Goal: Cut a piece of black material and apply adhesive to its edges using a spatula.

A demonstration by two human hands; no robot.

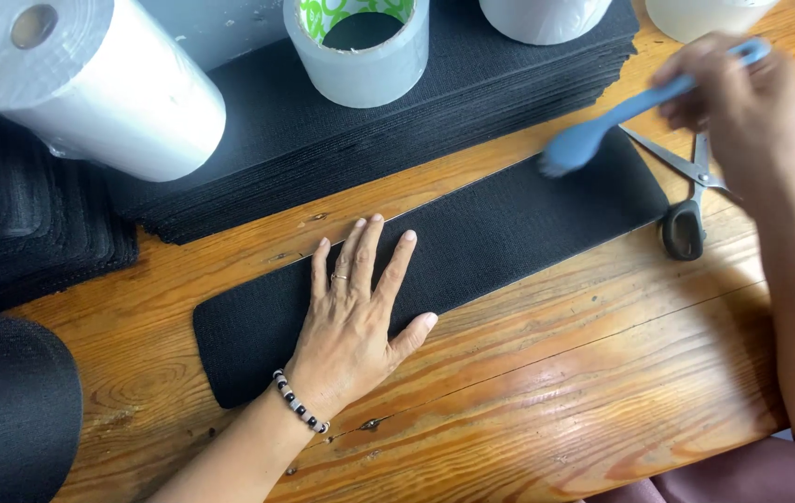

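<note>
A long black fabric strip with rounded ends lies diagonally on the wooden table. My left hand rests flat on the strip's near left part, fingers spread, with a ring and a beaded bracelet. My right hand grips the handle of a blue brush, blurred by motion, whose head sits over the strip's far right end.
Black-handled scissors lie just right of the strip. A thick stack of black fabric pieces fills the back, with a white roll, a clear tape roll and other rolls on it. More black material sits at left.
</note>
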